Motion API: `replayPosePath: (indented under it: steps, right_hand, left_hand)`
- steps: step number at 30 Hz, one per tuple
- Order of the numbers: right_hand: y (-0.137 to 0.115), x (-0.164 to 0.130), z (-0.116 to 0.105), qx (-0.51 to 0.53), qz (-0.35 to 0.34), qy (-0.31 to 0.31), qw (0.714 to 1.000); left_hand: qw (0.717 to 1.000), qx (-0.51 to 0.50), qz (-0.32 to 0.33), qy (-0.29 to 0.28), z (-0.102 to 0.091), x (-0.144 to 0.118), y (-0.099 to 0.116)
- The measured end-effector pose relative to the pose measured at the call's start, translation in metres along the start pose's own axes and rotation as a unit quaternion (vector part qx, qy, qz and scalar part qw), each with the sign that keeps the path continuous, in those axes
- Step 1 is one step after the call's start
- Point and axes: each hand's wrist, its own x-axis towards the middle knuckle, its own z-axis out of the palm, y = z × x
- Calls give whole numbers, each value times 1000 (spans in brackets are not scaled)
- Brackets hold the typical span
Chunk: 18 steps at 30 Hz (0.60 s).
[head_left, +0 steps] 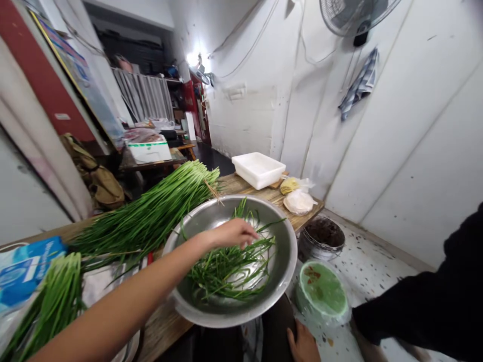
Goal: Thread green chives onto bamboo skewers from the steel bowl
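Observation:
A wide metal basin point(286, 266) holds loose green garlic chives point(222, 271), scattered over its bottom and up its far side. My left hand point(236, 233) hangs above them, its fingers loosely bent and slightly apart, with nothing visible gripped in them. Low in the view, my right hand point(305, 346) rests by my dark-clothed leg, below the basin's rim. Its thumb stands away from the other fingers, and it appears to hold nothing. Left of the basin lies a large pile of long chives point(151, 211), pale ends pointing away. A smaller bunch point(56, 296) lies nearer, partly behind my left forearm.
A white plastic tub point(259, 170) and bagged items point(299, 202) stand on the wooden table point(162, 334) beyond the basin. A blue package point(26, 271) lies left. On the floor at right are a bucket point(323, 236), a green-topped container point(323, 289) and a person in black point(426, 306).

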Motion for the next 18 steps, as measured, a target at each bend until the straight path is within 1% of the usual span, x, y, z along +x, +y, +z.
replayPosePath:
  steps: [1, 2, 3, 5, 7, 10, 12, 15, 18]
  right_hand:
    - [2, -1, 2, -7, -1, -6, 1000]
    - [3, -1, 3, -11, -3, -10, 1000]
    - [5, -3, 4, -17, -4, -15, 1000]
    - [8, -5, 4, -34, -9, -29, 999]
    - [10, -6, 3, -58, -12, -48, 997]
    - [10, -7, -2, -82, -10, -66, 994]
    - [8, -7, -4, -89, -10, -70, 994]
    - [4, -8, -6, -91, -11, -74, 993]
    - [-3, -8, -11, -60, -3, -79, 995]
  left_hand:
    - [999, 24, -9, 43, -1, 20, -3]
    - [994, 66, -40, 73, 1, 39, -8]
    - [991, 86, -62, 88, 4, 56, -13]
    - [983, 115, -107, 95, 12, 83, -24]
    - [978, 126, -142, 88, 20, 97, -33]
    - [970, 137, -185, 74, 25, 105, -39]
    - [969, 134, -197, 71, 25, 105, -38]
    - [973, 107, -187, 85, 18, 100, -32]
    - [978, 65, -156, 124, 2, 88, -22]
